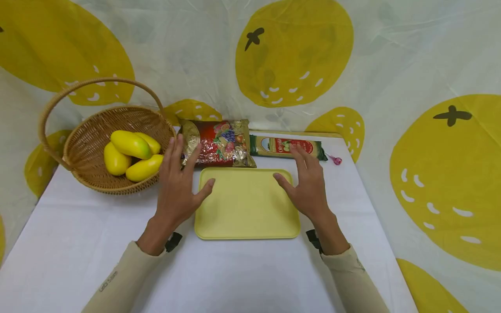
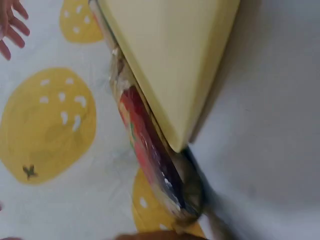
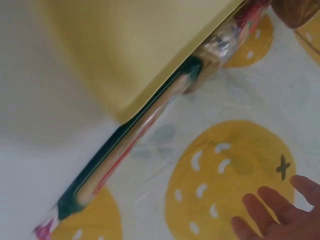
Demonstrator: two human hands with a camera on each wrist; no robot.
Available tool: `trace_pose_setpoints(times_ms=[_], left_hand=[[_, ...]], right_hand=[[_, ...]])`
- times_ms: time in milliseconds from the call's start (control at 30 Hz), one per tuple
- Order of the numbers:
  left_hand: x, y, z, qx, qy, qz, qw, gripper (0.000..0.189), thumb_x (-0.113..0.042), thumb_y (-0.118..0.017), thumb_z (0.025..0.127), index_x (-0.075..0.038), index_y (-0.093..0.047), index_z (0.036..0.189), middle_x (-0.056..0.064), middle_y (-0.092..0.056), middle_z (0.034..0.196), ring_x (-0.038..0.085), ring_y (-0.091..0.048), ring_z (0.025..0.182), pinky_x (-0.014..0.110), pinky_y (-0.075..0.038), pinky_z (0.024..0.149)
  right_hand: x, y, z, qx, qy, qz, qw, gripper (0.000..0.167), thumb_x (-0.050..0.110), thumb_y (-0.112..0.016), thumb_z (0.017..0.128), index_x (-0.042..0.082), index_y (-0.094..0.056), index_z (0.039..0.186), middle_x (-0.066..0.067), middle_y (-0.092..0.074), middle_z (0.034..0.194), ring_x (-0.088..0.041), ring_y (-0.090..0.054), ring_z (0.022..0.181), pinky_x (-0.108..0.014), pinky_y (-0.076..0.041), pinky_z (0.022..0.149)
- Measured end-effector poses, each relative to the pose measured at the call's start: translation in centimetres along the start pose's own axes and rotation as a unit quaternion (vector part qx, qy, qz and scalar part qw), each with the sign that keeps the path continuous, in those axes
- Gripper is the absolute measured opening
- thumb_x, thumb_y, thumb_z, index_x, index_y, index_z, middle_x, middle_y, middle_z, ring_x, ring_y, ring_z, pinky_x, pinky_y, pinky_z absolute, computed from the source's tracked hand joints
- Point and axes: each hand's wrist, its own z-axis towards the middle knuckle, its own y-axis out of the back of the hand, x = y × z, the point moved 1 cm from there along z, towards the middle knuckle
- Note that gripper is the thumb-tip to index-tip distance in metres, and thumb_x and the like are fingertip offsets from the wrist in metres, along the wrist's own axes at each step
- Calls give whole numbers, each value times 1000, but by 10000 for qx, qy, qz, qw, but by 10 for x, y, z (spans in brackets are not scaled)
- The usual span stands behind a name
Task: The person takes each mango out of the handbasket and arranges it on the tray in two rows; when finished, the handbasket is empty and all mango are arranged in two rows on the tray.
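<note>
Spread over the left side of a pale yellow tray [image 1: 246, 204] is my left hand [image 1: 176, 191], its fingers straight and nothing held. My right hand [image 1: 307, 187] mirrors it at the tray's right side, also with extended fingers and no object in them. The tray lies flat on the white cloth, bare on top. Behind it is a shiny red and gold bag with fruit pictures [image 1: 223, 145], its left part overlapped by my left fingertips. A long green and gold packet [image 1: 270, 146] with a red label lies to the right of the bag, behind my right fingertips.
At the left stands a wicker basket [image 1: 84, 130] with a tall arched handle, holding several yellow mangoes [image 1: 131, 144]. A small pink wrapped lollipop [image 1: 335, 160] lies past the packet's right end. A fruit-patterned cloth [image 1: 188, 52] hangs behind and to the sides of the table.
</note>
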Motion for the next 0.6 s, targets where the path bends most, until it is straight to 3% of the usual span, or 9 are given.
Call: trace_pose_setpoints(times_ms=[67,133,233,300,367,433,600], left_hand=[[1,10,-5,-947,178,-211,9951,77,-62,-55,98,-12,-52,156,19,-30,174,44,-25,161,66,-22,126],[2,19,-9,-1862,394,-352,9811,72,-58,-61,95,-7,-61,146,21,-42,166,46,-34,155,64,-23,126],[5,33,-14,-2994,806,-435,9497,68,-57,-67,91,-4,-65,135,24,-50,157,45,-39,151,59,-22,126],[7,42,-18,-3537,1143,-435,9273,67,-54,-69,88,-3,-65,130,24,-49,155,40,-38,151,55,-20,128],[11,52,-22,-3866,1516,-454,9086,63,-49,-70,85,-4,-65,129,24,-46,157,35,-34,154,49,-16,130],[15,60,-28,-3991,1941,-522,8946,61,-44,-71,83,-8,-64,132,23,-40,161,30,-29,156,44,-14,131],[33,72,-43,-3797,2959,-1005,8707,71,-36,-72,86,-12,-51,149,18,-25,169,23,-16,161,34,-12,130]], right_hand=[[12,-5,5,-239,279,381,9986,86,37,-85,88,14,-46,161,-15,-53,158,-37,-48,144,-65,-36,118],[24,-10,10,-393,511,668,9957,85,34,-87,87,14,-48,159,-12,-55,157,-34,-51,141,-61,-40,115],[42,-17,19,-513,805,971,9907,84,32,-89,85,13,-51,157,-11,-57,155,-33,-53,138,-58,-42,115],[54,-23,26,-529,974,1131,9874,83,33,-89,85,12,-52,156,-10,-58,155,-32,-53,139,-56,-41,116],[67,-29,32,-536,1113,1301,9838,82,33,-90,84,12,-54,155,-9,-59,153,-32,-54,137,-55,-42,115],[78,-35,38,-541,1235,1475,9798,82,34,-90,84,12,-55,154,-9,-60,151,-30,-55,133,-52,-45,111],[104,-53,52,-527,1471,1907,9691,81,33,-91,83,12,-56,153,-8,-63,147,-28,-57,129,-47,-47,108]])
